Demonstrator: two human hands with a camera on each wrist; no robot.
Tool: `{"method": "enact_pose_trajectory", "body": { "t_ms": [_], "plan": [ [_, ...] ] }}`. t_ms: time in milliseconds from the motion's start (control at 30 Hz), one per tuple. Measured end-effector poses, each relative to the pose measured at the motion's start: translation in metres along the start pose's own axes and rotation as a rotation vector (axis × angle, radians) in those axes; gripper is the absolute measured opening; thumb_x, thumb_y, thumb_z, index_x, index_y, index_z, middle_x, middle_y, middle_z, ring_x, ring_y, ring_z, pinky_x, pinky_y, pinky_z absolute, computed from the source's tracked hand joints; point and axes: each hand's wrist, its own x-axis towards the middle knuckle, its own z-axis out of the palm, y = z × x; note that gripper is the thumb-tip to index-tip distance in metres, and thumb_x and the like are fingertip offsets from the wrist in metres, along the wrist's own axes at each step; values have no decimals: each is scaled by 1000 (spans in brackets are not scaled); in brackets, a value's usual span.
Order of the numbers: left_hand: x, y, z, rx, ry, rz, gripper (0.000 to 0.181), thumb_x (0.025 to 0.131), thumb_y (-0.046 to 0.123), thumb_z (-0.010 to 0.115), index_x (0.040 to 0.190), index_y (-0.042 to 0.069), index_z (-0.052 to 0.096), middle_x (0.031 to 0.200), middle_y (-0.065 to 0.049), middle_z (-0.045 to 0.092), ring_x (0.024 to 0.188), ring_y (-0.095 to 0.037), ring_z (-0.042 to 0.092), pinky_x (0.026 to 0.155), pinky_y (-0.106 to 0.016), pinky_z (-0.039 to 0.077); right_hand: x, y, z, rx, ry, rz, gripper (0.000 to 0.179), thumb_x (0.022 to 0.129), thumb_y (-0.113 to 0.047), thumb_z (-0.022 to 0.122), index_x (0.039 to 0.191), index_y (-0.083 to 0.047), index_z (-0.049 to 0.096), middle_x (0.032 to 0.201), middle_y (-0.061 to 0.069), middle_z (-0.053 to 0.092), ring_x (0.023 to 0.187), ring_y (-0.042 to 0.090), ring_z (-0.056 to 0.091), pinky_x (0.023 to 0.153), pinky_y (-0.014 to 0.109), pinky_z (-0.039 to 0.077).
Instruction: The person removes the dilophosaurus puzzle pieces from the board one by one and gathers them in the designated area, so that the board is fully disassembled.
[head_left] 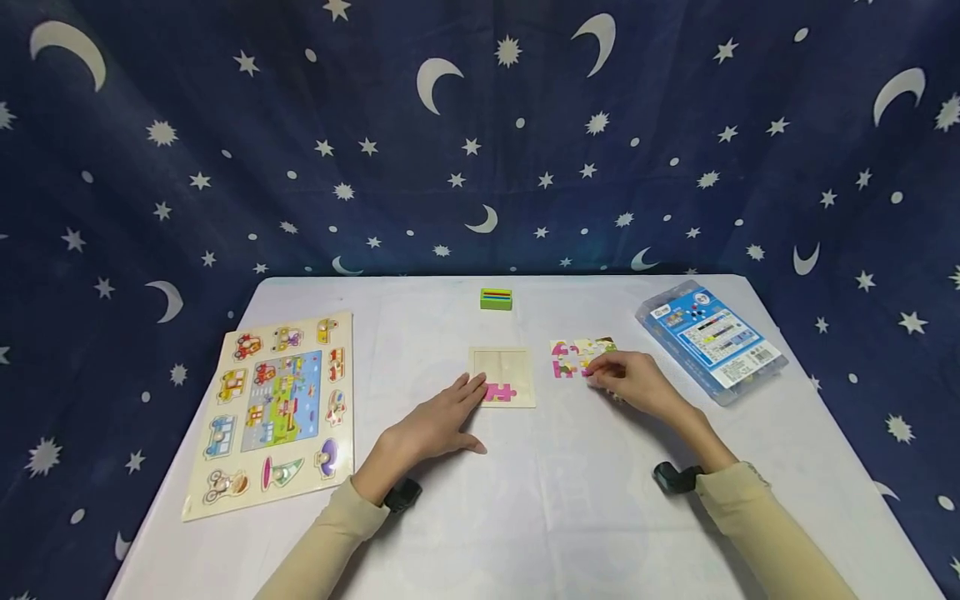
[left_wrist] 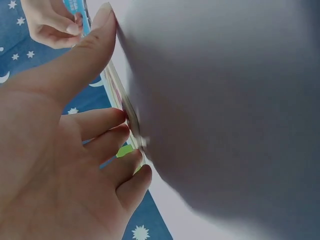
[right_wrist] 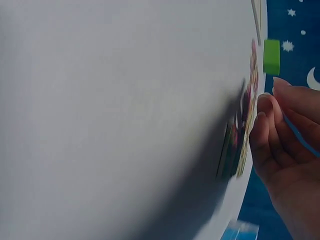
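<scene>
My left hand (head_left: 435, 421) lies on the near left corner of a square wooden puzzle tray (head_left: 517, 354), fingers fairly straight and thumb spread. A pink jigsaw piece (head_left: 501, 392) sits along the tray's near side, partly behind the fingertips. The left wrist view shows the left palm (left_wrist: 65, 165) with its fingertips touching the tray's edge. Over a group of loose jigsaw pieces (head_left: 564, 367) to the right is my right hand (head_left: 633, 382), its fingers loosely bent and covering some of them. In the right wrist view no piece shows between the right hand's fingers (right_wrist: 270, 112).
A large wooden vehicle puzzle board (head_left: 281, 483) lies at the left. Behind the tray stands a small green box (head_left: 496, 304). At the right lies a clear plastic case with a blue label (head_left: 712, 333). A starry curtain (head_left: 480, 183) hangs behind the white table (head_left: 540, 517).
</scene>
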Motion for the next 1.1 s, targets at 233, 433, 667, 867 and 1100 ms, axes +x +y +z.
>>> {"method": "enact_pose_trajectory", "body": {
  "t_ms": [233, 433, 667, 867, 1100],
  "plan": [
    [-2, -4, 1, -26, 7, 2, 97, 88, 43, 79, 163, 8, 29, 172, -5, 21, 159, -33, 18, 122, -53, 33, 12, -19, 19, 22, -29, -3, 14, 92, -13, 77, 105, -8, 78, 88, 2, 73, 78, 15, 62, 69, 24, 53],
    [-2, -6, 2, -33, 6, 5, 96, 88, 42, 80, 163, 8, 29, 172, -5, 22, 159, -32, 18, 122, -53, 33, 25, -34, 37, 62, -66, -64, 13, 91, -11, 78, 102, -6, 78, 85, 2, 71, 73, 13, 60, 64, 22, 52],
    [-1, -6, 2, -37, 0, 1, 96, 88, 43, 79, 163, 8, 30, 172, -4, 21, 159, -32, 17, 121, -53, 35, 36, -51, 53, 59, -126, -140, 12, 91, -10, 77, 103, -8, 79, 86, -2, 72, 74, 10, 60, 72, 25, 49],
    [-1, -4, 1, -28, -5, 3, 95, 89, 43, 79, 163, 8, 29, 172, -4, 21, 159, -33, 16, 122, -54, 33, 43, -58, 61, 59, -179, -172, 11, 92, -11, 76, 103, -8, 79, 87, -2, 74, 75, 9, 59, 74, 25, 49],
    [-1, -3, 2, -26, -5, 15, 93, 90, 41, 78, 162, 6, 31, 172, -6, 22, 159, -34, 17, 123, -53, 32, 48, -66, 68, 41, -226, -198, 13, 91, -13, 78, 103, -8, 79, 89, -2, 74, 76, 8, 57, 70, 24, 49]
  ]
}}
